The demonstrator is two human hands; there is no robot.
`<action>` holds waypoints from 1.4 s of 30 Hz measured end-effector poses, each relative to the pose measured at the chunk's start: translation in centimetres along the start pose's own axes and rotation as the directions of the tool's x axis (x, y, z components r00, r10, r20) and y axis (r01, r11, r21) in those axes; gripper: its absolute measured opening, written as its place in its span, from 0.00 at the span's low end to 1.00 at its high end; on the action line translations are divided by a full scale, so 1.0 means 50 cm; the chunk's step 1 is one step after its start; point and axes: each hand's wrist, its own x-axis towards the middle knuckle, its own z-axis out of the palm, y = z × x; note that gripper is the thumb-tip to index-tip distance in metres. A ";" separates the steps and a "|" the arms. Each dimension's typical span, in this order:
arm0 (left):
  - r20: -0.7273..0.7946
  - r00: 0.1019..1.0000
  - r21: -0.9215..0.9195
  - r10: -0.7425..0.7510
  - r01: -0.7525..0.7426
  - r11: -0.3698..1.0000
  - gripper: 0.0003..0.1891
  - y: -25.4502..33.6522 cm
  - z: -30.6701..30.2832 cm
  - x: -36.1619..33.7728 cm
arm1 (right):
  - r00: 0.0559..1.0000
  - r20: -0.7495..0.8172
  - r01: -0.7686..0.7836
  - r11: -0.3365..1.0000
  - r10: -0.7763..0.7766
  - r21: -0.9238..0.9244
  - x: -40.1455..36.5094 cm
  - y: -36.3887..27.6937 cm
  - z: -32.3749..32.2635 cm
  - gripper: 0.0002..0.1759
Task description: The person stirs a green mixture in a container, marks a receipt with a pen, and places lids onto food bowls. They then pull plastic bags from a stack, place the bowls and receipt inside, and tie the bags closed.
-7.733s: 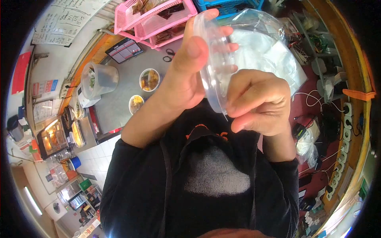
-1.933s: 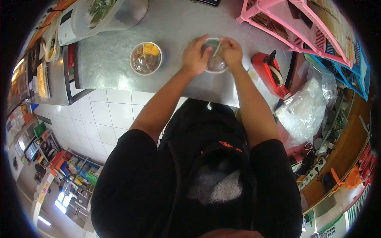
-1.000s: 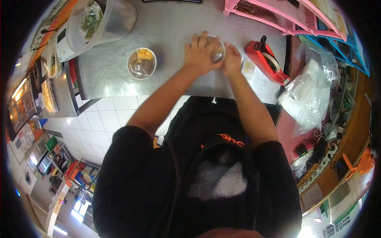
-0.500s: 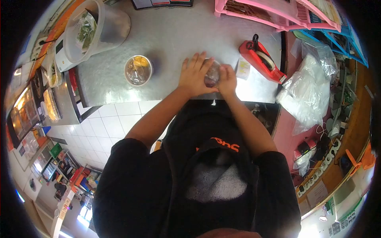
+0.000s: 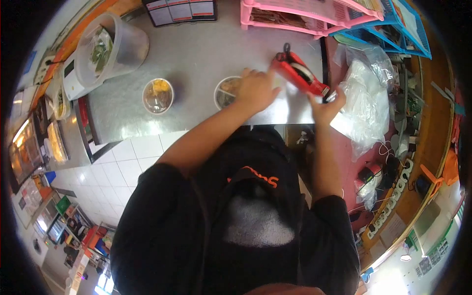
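My left hand [image 5: 258, 92] is over the right side of a round, clear-lidded bowl [image 5: 226, 93] with divided contents. Its thumb stands apart from the blurred fingers, with nothing visible in its grasp. My right hand [image 5: 328, 108] is at the cutter end of a red tape dispenser [image 5: 301, 71], its fingers bent around something small that I cannot make out. A white slip [image 5: 342, 123] shows just below that hand; whether it is held is unclear. Farther left, a second lidded bowl [image 5: 158, 96] with yellow and brown food sits on the metal counter [image 5: 196, 54].
A clear tub [image 5: 132, 42] stands beside a white device [image 5: 73, 81] at the left. Pink trays [image 5: 295, 24] and a blue rack [image 5: 388, 42] are at the back right. Plastic bags [image 5: 366, 98] lie right of the dispenser. A dark-framed panel [image 5: 182, 12] stands at the back.
Both hands have left the sides of the nearer bowl. The right hand moved right to the dispenser's cutter end. The slip beside the dispenser has left its place. The whole view has shifted.
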 end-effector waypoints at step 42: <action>-0.371 0.917 -0.826 0.145 -0.398 0.399 0.37 -0.047 -0.109 -0.232 | 0.676 0.601 -0.279 0.903 0.426 -0.327 -0.056 0.096 0.004 0.10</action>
